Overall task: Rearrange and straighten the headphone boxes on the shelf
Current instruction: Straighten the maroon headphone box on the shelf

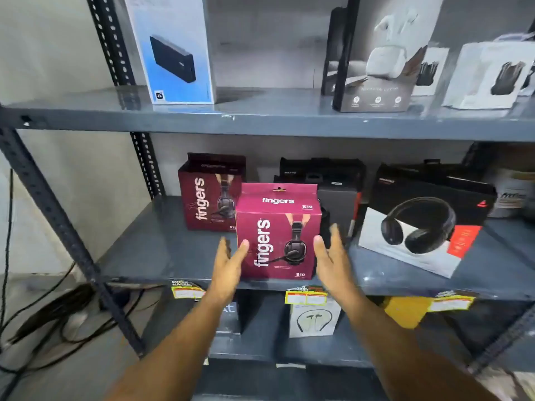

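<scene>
Standing upright at the front edge of the middle shelf (150,250), the magenta box (278,233) reads "fingers" on its top flap and again, sideways, up its front, with "S10" at the top right and bottom right; a headset with a boom mic is pictured on it. Left hand (228,264): fingers spread and straight, thumb tip touching the box's left edge, palm just beside it, not clamped. Behind and left of this box stands a darker maroon box (208,195), also marked "fingers" sideways; its model code is partly hidden. Right hand (333,256): fingers apart and blurred, held just beside the box's right side; contact cannot be told. Behind the right hand sit dark boxes (333,180), text too small to read. Further right, a black-white-red box (419,224) picturing over-ear headphones lies tilted back and skewed to the shelf edge, with a small red triangular logo; other print illegible. Yellow price tags (305,296) hang from the shelf lip, print unreadable.
</scene>
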Available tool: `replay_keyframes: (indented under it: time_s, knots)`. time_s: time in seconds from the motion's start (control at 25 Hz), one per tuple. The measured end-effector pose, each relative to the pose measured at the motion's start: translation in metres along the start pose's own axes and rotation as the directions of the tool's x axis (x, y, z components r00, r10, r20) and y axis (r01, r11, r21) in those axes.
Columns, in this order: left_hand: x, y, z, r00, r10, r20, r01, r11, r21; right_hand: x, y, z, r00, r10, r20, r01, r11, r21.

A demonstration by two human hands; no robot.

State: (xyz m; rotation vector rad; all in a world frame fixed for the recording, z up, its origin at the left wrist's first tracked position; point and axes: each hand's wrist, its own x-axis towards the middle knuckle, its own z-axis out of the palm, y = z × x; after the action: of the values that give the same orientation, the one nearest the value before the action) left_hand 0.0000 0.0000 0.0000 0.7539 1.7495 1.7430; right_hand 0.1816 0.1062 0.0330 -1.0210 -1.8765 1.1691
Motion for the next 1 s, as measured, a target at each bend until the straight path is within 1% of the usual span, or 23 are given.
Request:
replay_keyframes:
  time_s: [0.04, 0.08, 0.12, 0.2, 0.24, 0.28, 0.32, 0.36, 0.4, 0.44, 0.52, 0.64, 0.72, 0.76, 0.88, 0.92, 1.0]
  knots:
    - [0.000, -0.003, 0.004, 0.999, 0.007, 0.043, -0.003, 0.996, -0.093, 0.001, 0.005, 0.009, 0.999, 0.033, -0.005, -0.033, 0.995, 0.097]
    - [0.000, -0.007, 0.004, 0.995, 0.022, 0.096, -0.015, 0.997, -0.072, 0.004, 0.012, 0.018, 0.998, 0.059, -0.005, -0.058, 0.990, 0.132]
    - [-0.004, -0.010, 0.001, 0.992, 0.069, 0.107, -0.061, 0.995, -0.081, 0.005, 0.020, 0.024, 0.999, 0.052, -0.013, -0.049, 0.984, 0.169]
    - [-0.017, -0.009, -0.010, 0.978, 0.176, 0.111, -0.172, 0.984, -0.044, -0.003, 0.027, 0.022, 1.000, 0.016, -0.008, -0.014, 0.978, 0.209]
    - [-0.021, -0.003, -0.019, 0.968, 0.227, 0.104, -0.227, 0.974, -0.019, -0.007, 0.022, 0.018, 0.999, 0.020, -0.037, -0.010, 0.966, 0.258]
    - [-0.023, 0.005, -0.027, 0.956, 0.267, 0.117, -0.265, 0.964, -0.038, -0.008, 0.014, 0.013, 0.998, 0.011, -0.063, 0.010, 0.949, 0.316]
    - [-0.026, 0.020, -0.033, 0.954, 0.270, 0.131, -0.261, 0.962, -0.082, -0.011, -0.003, 0.007, 0.994, 0.016, -0.109, 0.024, 0.937, 0.350]
    - [-0.030, 0.034, -0.038, 0.959, 0.251, 0.135, -0.229, 0.960, -0.159, -0.011, -0.011, 0.002, 0.990, -0.013, -0.138, 0.064, 0.925, 0.375]
    - [-0.033, 0.044, -0.041, 0.964, 0.220, 0.146, -0.183, 0.955, -0.233, -0.013, -0.021, -0.003, 0.989, -0.045, -0.139, 0.096, 0.918, 0.385]
    - [-0.036, 0.053, -0.045, 0.967, 0.196, 0.160, -0.149, 0.952, -0.267, -0.013, -0.029, -0.006, 0.990, -0.079, -0.120, 0.119, 0.917, 0.380]
    - [-0.037, 0.062, -0.051, 0.972, 0.174, 0.161, -0.123, 0.950, -0.286, -0.008, -0.039, -0.003, 0.990, -0.110, -0.087, 0.134, 0.924, 0.357]
    - [-0.031, 0.057, -0.058, 0.985, 0.161, 0.066, -0.136, 0.950, -0.280, -0.001, -0.042, 0.013, 0.988, -0.144, -0.062, 0.156, 0.941, 0.300]
    - [-0.023, 0.045, -0.068, 0.987, 0.159, 0.029, -0.149, 0.962, -0.228, 0.002, -0.036, 0.026, 0.987, -0.150, -0.057, 0.160, 0.947, 0.279]
    - [-0.016, 0.036, -0.076, 0.988, 0.153, 0.010, -0.148, 0.970, -0.194, 0.005, -0.032, 0.036, 0.991, -0.131, -0.018, 0.131, 0.952, 0.278]
    - [0.019, 0.009, -0.106, 0.986, 0.124, -0.112, -0.131, 0.990, -0.056, 0.023, -0.021, 0.085, 0.981, -0.074, 0.182, 0.039, 0.982, 0.187]
    - [0.034, 0.001, -0.112, 0.982, 0.108, -0.152, -0.115, 0.992, -0.042, 0.032, -0.017, 0.103, 0.971, -0.061, 0.231, 0.021, 0.985, 0.171]
    - [0.060, -0.005, -0.121, 0.970, 0.081, -0.231, -0.099, 0.993, -0.069, 0.051, -0.013, 0.138, 0.961, -0.043, 0.275, -0.004, 0.986, 0.167]
